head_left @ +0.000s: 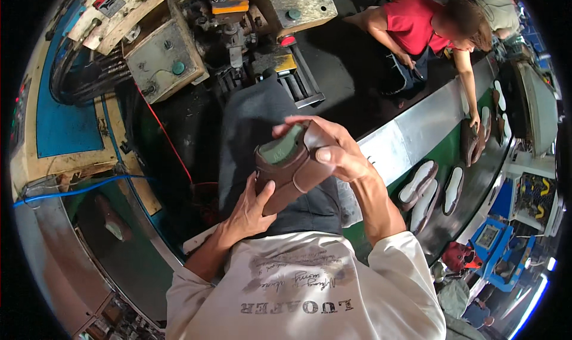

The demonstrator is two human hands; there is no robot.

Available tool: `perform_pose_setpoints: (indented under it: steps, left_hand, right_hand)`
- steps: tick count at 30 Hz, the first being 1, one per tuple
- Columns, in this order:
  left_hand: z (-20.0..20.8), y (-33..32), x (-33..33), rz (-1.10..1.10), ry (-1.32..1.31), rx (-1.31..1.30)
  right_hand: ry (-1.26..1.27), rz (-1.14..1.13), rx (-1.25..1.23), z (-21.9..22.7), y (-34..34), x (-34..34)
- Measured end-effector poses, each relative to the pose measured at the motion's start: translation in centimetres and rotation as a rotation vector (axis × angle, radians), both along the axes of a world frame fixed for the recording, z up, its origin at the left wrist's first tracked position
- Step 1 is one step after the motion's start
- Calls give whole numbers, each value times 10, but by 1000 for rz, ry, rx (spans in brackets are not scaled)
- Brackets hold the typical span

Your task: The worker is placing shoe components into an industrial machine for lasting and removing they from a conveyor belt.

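Observation:
A brown shoe upper [287,174] is held between my two hands above my lap. A green shoe last [282,149] shows through its opening. Around the lower left side of the upper, my left hand [249,206] is closed, thumb pressed on the brown surface. My right hand [341,152] grips the upper right edge, its thumb on the outer face and its fingers behind the raised brown flap. The far side of the upper is hidden from me.
On the right, a conveyor with a metal edge [390,142] carries several shoes [419,184]. A co-worker in a red shirt [411,19] reaches to shoes there. Machines with a control box [165,57] stand ahead. Another shoe [112,219] lies at left, near a blue hose [71,191].

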State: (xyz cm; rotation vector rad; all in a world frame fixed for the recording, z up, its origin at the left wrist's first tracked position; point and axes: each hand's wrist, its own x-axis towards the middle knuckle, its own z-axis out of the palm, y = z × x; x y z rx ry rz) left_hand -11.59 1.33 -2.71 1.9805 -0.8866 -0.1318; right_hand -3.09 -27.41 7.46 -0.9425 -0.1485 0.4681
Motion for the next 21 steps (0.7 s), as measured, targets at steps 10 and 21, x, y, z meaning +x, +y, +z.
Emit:
perform_pose_setpoints:
  steps: [10,21]
  left_hand:
    - [29,7,32,9,529,-91]
    - [52,-10,42,-12,1411,-946]
  right_hand:
    - [131,-168,-3,-9,16,26]
    - [87,-219,-371,-27,58,-12]
